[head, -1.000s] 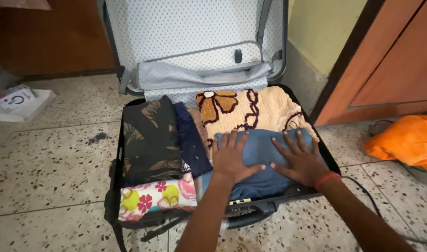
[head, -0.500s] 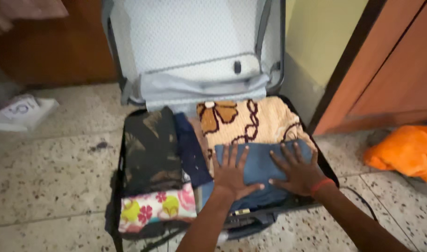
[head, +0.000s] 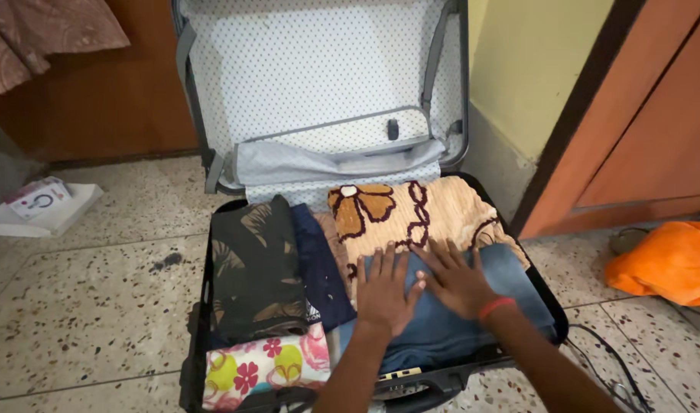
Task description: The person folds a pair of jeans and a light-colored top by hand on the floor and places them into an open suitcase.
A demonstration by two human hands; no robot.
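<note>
— Blue folded garment, where's it sitting?

— Front right of the open suitcase, overlapping the beige flowered blanket. My left hand and right hand lie flat on it, fingers spread, side by side, thumbs nearly touching.

— And to the left?

— Dark leaf-print cloth, a navy piece beside it, a bright floral bundle in front. Orange cloth lies on the floor, well apart.

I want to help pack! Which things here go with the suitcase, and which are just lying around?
With the packing:
- open suitcase
- blue folded garment, under the left hand and right hand
- beige flowered blanket
- dark leaf-print garment
- bright flowered cloth

Just lying about:
- orange cloth
- small white box
- black cable
</note>
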